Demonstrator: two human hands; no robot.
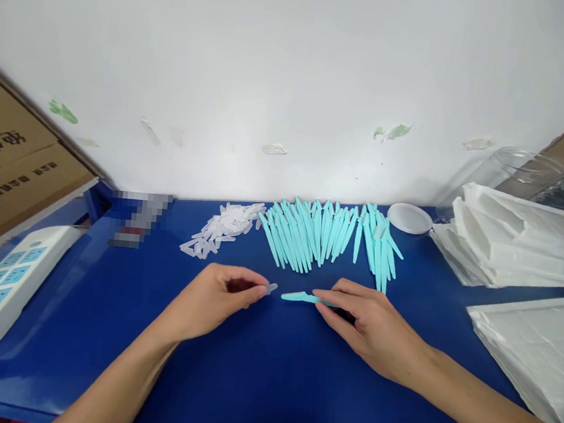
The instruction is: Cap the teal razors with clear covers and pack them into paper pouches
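Observation:
Between thumb and fingers, my left hand (227, 299) pinches a small translucent plastic cap (271, 288). My right hand (368, 321) grips the handle of a turquoise eyebrow razor (300, 297), whose blade end points left toward the cap. A small gap separates the cap from the razor. Behind my hands lies a pile of similar translucent caps (232, 221). To its right, many turquoise razors (304, 233) lie side by side, with a looser bunch (380, 250) at their right end.
A white power strip (56, 244) lies at the left by a cardboard box (15, 155). A round translucent lid (410, 218) sits near the white wall (294, 74). White padded envelopes (521, 239) and a clear jar (508, 167) stand on the right of the blue table (266, 388).

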